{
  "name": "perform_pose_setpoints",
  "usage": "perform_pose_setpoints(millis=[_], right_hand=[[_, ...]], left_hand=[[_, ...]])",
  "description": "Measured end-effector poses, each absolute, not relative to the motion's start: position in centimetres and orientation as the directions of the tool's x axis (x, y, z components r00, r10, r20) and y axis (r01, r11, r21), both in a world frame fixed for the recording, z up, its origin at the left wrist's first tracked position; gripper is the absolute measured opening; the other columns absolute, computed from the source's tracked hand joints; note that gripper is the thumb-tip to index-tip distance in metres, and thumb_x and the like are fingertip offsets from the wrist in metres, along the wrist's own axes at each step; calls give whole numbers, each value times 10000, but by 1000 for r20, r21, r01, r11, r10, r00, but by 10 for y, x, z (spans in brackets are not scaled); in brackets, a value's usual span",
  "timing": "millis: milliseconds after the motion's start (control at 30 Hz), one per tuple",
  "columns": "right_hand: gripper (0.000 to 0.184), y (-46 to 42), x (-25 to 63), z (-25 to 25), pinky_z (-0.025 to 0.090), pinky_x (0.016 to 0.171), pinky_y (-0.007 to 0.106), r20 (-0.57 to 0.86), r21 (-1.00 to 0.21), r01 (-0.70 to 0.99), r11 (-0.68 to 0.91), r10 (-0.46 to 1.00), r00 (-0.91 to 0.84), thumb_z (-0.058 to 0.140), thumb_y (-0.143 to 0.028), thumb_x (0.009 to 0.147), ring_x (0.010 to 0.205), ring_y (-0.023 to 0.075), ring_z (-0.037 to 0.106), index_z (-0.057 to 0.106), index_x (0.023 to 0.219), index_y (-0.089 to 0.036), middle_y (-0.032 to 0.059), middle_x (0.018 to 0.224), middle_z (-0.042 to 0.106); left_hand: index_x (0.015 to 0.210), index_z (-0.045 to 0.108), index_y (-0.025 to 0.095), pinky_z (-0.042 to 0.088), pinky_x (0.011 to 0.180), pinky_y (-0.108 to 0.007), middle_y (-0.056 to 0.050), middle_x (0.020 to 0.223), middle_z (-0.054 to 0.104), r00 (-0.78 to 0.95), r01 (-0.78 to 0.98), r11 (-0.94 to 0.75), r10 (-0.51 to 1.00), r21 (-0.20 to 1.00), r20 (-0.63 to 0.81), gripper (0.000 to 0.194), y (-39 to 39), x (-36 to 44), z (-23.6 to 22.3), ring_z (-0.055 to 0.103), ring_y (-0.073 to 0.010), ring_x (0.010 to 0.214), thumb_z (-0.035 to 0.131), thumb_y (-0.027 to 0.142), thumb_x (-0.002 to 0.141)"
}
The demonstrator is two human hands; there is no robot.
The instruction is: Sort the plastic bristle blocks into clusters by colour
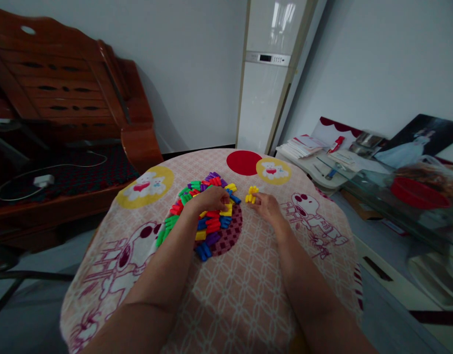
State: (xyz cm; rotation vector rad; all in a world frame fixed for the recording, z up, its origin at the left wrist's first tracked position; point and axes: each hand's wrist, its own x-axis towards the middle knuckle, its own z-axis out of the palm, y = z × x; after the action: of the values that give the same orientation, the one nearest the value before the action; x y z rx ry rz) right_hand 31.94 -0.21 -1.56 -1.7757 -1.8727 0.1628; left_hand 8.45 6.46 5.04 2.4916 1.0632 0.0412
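A pile of small plastic building pieces (212, 224) in red, green, blue, yellow and purple lies on the round table. My left hand (212, 198) reaches over the pile, its fingers curled and pinched at a yellow piece (226, 210) on the right side. Part of the pile is hidden under that hand and forearm. To the right, apart from the pile, my right hand (268, 207) grips a small cluster of yellow pieces (252, 194) between thumb and fingertips, at the tabletop. How those yellow pieces are joined is too small to tell.
A patterned cloth (241, 295) covers the table. Behind it stands a tall white cabinet-like unit (263, 98). At left is a wooden bench (64, 93) with a white charger (44, 181). At right, a glass shelf holds a red basin (420, 192), near papers (302, 146).
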Motion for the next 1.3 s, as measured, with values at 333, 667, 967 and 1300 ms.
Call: perform_pose_setpoints(millis=[333, 667, 967, 1300], right_hand=[[171, 3, 323, -22, 419, 673, 272, 405, -456, 887, 77, 905, 130, 601, -288, 885, 737, 200, 663, 738, 937, -200, 80, 847, 752], [194, 9, 326, -28, 404, 617, 270, 443, -634, 771, 59, 845, 300, 612, -342, 811, 574, 168, 578, 683, 913, -193, 1, 634, 657], [268, 12, 331, -36, 425, 599, 280, 461, -727, 681, 87, 797, 391, 510, -394, 812, 579, 183, 574, 679, 823, -186, 17, 609, 637], [298, 9, 330, -31, 469, 637, 284, 447, -735, 673, 83, 806, 389, 510, -366, 810, 611, 189, 604, 716, 913, -176, 21, 623, 653]], left_hand=[[789, 726, 155, 397, 584, -227, 5, 647, 674, 684, 654, -560, 725, 508, -80, 108, 67, 81, 56, 598, -141, 610, 668, 208, 714], [1014, 761, 157, 481, 734, -246, -61, 919, 769, 524, 731, -528, 840, 432, 138, 276, 77, 88, 45, 686, -179, 806, 662, 208, 762], [1272, 643, 153, 452, 997, -269, -102, 1274, 681, 489, 827, -510, 860, 236, 146, 408, 97, 122, 35, 635, -207, 1150, 510, 166, 886], [1088, 703, 114, 468, 926, -312, -166, 1120, 706, 534, 828, -539, 842, 157, 77, 345, 100, 129, 34, 642, -289, 1084, 667, 213, 759]])
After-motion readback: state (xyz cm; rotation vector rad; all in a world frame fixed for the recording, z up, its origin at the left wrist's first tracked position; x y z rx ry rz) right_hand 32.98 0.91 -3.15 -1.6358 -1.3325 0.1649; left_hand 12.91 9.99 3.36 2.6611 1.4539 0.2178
